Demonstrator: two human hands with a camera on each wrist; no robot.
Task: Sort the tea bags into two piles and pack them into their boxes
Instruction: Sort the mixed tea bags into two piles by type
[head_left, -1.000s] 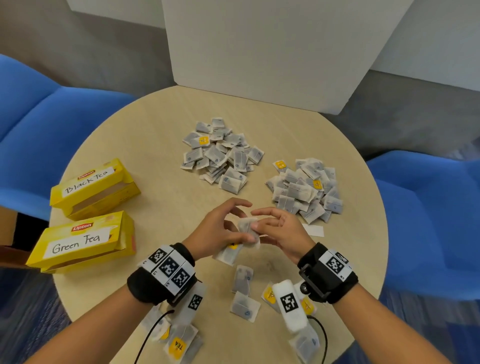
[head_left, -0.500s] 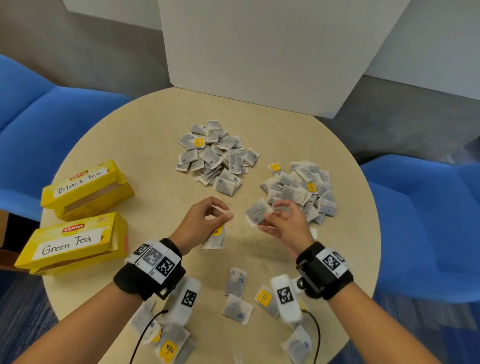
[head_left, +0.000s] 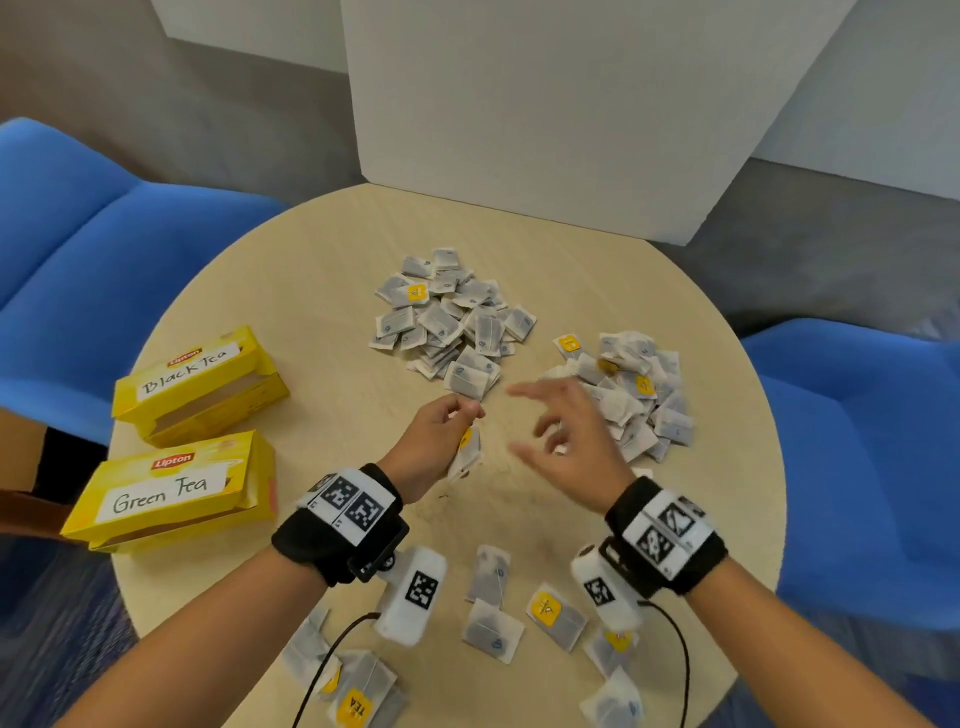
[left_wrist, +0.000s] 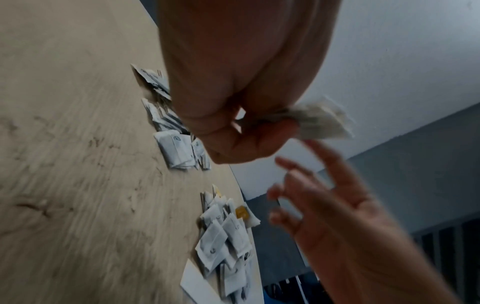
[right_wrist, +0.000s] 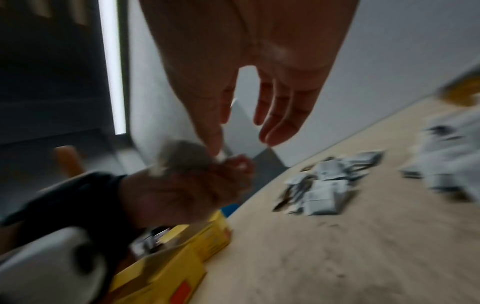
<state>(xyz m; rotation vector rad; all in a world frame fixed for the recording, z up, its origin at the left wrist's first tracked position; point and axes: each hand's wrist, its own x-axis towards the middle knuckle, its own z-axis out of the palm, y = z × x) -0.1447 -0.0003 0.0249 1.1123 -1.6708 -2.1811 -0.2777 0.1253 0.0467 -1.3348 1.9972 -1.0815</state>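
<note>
Two sorted piles of tea bags lie on the round table (head_left: 311, 291): a left pile (head_left: 452, 322) and a right pile (head_left: 634, 395). My left hand (head_left: 465, 418) hovers just short of the left pile and pinches a tea bag (head_left: 466, 457) that hangs below its fingers; the same bag (left_wrist: 322, 121) shows in the left wrist view. My right hand (head_left: 545, 423) is open with fingers spread, empty, beside the right pile. The yellow "Black Tea" box (head_left: 197, 384) and "Green Tea" box (head_left: 171, 488) lie open at the left.
Several unsorted tea bags (head_left: 493, 603) lie scattered along the near edge of the table, under and between my wrists. A white board (head_left: 545, 130) stands behind the table. Blue chairs (head_left: 72, 260) flank it on both sides.
My right hand held a tea bag half a second ago; now it is empty and spread. The left hand has kept its bag and moved a little forward toward the left pile.
</note>
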